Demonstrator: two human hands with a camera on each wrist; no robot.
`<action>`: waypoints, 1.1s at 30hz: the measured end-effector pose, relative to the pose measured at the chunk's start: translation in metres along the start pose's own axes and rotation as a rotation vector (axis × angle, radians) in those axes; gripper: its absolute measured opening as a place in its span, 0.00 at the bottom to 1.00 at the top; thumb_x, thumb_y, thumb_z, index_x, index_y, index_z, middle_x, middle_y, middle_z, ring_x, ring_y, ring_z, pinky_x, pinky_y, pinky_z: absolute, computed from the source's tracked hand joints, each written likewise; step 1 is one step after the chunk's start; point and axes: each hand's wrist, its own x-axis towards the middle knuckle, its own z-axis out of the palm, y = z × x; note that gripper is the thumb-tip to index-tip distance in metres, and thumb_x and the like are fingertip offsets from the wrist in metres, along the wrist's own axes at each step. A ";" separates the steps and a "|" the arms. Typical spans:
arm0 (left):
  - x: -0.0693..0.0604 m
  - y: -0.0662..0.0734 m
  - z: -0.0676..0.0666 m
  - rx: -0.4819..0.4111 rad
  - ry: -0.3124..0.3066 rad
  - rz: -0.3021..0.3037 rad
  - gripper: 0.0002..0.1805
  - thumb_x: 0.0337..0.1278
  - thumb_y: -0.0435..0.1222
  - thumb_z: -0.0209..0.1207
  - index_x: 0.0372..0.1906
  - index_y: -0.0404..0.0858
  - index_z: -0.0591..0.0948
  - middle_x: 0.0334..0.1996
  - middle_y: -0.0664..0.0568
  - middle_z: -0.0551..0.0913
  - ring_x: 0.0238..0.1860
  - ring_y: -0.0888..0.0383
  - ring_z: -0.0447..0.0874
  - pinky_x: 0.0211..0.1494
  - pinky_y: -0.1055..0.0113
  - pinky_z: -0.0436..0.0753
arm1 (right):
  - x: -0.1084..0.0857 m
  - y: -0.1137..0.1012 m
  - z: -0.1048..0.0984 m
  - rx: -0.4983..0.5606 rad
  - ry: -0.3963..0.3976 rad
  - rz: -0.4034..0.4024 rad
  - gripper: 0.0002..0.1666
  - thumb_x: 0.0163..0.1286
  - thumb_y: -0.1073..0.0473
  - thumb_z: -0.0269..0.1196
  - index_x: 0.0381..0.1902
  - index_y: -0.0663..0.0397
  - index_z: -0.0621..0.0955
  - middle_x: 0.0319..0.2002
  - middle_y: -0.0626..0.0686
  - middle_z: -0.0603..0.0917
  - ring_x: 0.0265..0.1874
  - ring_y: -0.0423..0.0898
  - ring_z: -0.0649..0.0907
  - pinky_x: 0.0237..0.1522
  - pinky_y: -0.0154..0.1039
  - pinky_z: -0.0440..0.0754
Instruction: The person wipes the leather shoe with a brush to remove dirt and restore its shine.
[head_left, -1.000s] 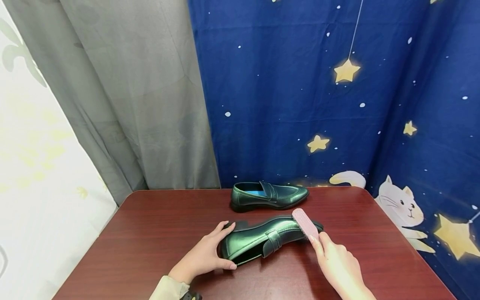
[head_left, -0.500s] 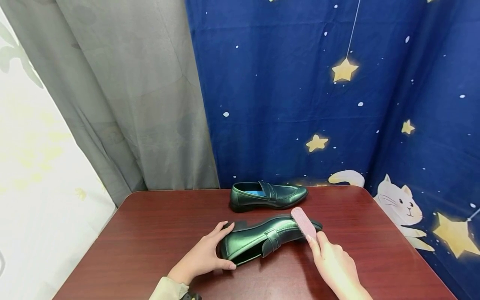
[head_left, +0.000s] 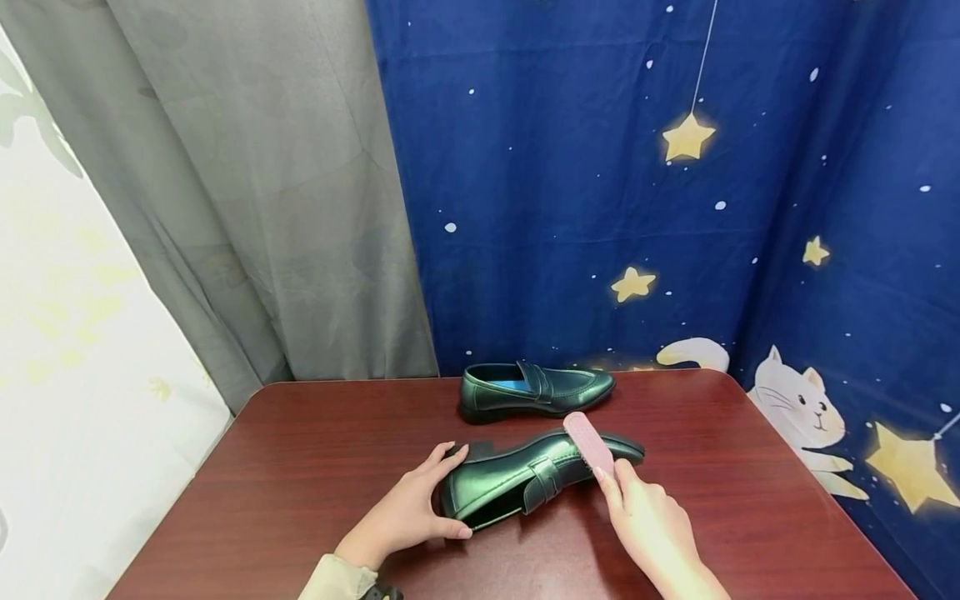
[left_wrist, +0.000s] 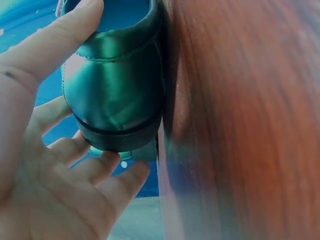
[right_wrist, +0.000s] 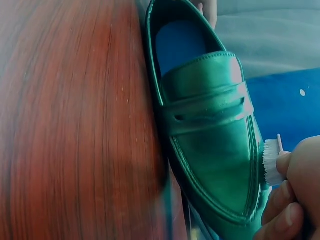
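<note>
A dark green leather loafer lies on its side on the table, its opening toward me and its toe to the right. At the heel, my left hand grips it, thumb at the opening's rim and fingers round the sole side, as the left wrist view shows on the heel. My right hand holds a pink brush by its handle. In the right wrist view, white bristles touch the side of the shoe's front part, beyond the strap.
A matching loafer stands upright behind, near the far edge of the reddish-brown wooden table. A grey curtain and a blue star-patterned curtain hang behind the table.
My right hand has slid the brush left along the shoe, away from the toe and toward the strap. The left hand and the shoe hold still.
</note>
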 end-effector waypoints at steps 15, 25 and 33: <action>0.001 0.000 0.001 0.006 0.007 0.014 0.57 0.42 0.58 0.76 0.79 0.59 0.58 0.80 0.46 0.55 0.74 0.38 0.65 0.66 0.37 0.72 | -0.008 -0.028 0.012 -0.023 0.017 -0.080 0.15 0.75 0.42 0.59 0.33 0.42 0.72 0.17 0.51 0.77 0.18 0.54 0.80 0.18 0.48 0.67; 0.001 0.000 -0.001 0.006 0.011 0.013 0.57 0.42 0.58 0.76 0.79 0.60 0.58 0.80 0.45 0.55 0.74 0.38 0.65 0.66 0.37 0.72 | -0.007 -0.036 0.008 -0.061 0.020 -0.119 0.16 0.74 0.42 0.60 0.31 0.43 0.72 0.16 0.50 0.75 0.17 0.53 0.79 0.18 0.48 0.68; 0.001 -0.002 0.000 0.012 0.011 0.012 0.57 0.42 0.58 0.76 0.79 0.60 0.59 0.80 0.45 0.55 0.73 0.37 0.66 0.65 0.37 0.72 | -0.004 -0.044 0.007 -0.093 0.045 -0.177 0.16 0.72 0.44 0.62 0.28 0.42 0.73 0.16 0.49 0.76 0.16 0.52 0.79 0.17 0.48 0.67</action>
